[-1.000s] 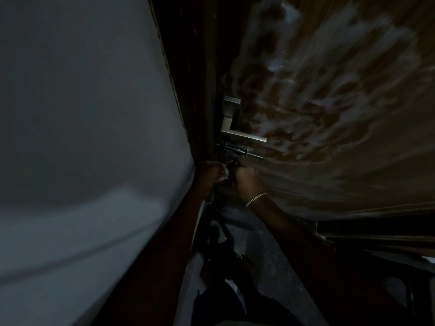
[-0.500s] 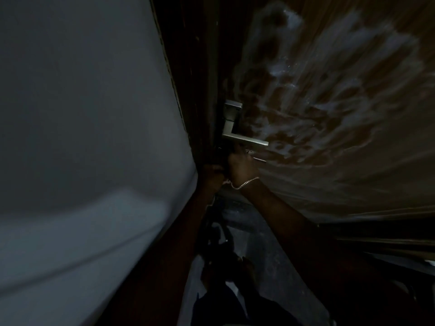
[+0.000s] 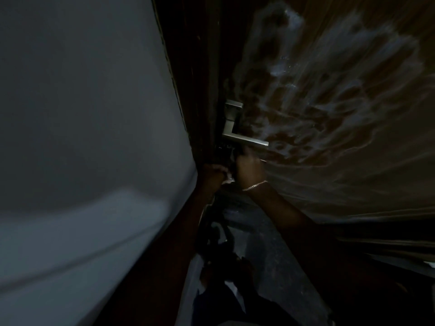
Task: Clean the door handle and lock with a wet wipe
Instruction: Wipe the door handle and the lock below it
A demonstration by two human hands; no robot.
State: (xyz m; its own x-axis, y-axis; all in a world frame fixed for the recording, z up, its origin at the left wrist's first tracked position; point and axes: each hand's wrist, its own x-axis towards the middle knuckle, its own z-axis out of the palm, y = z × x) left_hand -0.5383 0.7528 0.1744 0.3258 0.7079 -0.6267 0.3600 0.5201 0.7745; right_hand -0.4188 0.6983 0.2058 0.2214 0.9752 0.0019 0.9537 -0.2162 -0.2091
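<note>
A silver lever door handle on its square plate sticks out from a brown wooden door. Just under it is a dark bolt lock, mostly hidden. My right hand, with a thin bracelet on the wrist, is raised against the lock right below the lever, fingers closed on it. My left hand sits lower left by the door edge, closed around a small white wet wipe. The scene is very dark.
A pale wall fills the left side. The dark door frame runs between wall and door. Below are a grey floor and my dark legs.
My right hand has risen from below the lock up to the lock, just under the lever. My left hand has stayed low with the wipe.
</note>
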